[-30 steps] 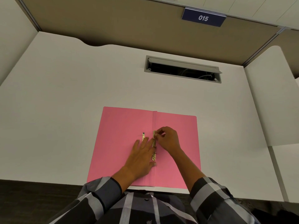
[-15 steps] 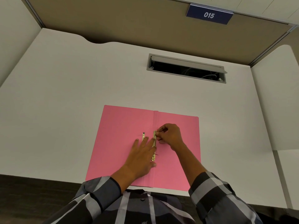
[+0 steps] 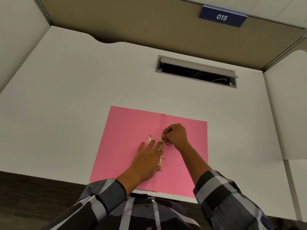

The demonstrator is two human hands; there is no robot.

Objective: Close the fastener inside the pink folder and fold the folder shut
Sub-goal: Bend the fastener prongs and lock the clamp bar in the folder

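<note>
The pink folder [image 3: 129, 138] lies open and flat on the white counter [image 3: 66, 90], its near edge at the counter's front edge. A brass fastener [image 3: 160, 147] runs along the centre fold, and a second brass strip [image 3: 149, 139] lies just left of it. The left hand [image 3: 146, 160] rests palm down with fingers spread, pressing the fastener and the left leaf. The right hand [image 3: 175, 135] is curled, its fingertips pinching at the fastener's far end, apparently on a thin prong, though this is too small to confirm. A grey cable slot [image 3: 196, 70] sits farther back in the counter.
</note>
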